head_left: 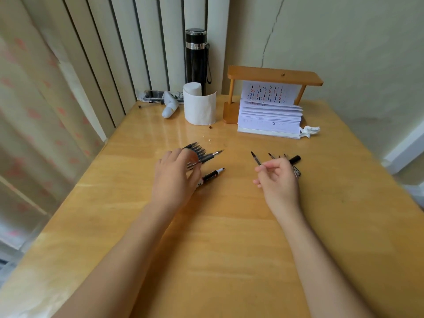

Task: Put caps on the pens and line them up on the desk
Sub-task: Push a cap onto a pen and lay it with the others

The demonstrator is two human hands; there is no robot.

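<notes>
Several uncapped black pens (202, 152) lie fanned on the wooden desk (229, 226), tips pointing up and right. My left hand (175, 177) rests over their near ends, fingers on one thin pen. A thicker black marker (212, 175) with a white tip lies just right of that hand. My right hand (278, 180) pinches a clear pen cap (255, 158) between thumb and forefinger. Behind it lie several loose caps (278, 156) and a black marker cap (295, 159).
At the desk's back stand a black flask (196, 58), a toilet paper roll (199, 104), a wooden stand (273, 75) over a paper stack (270, 120), a crumpled tissue (309, 131) and a white gadget (170, 106). Curtains hang left.
</notes>
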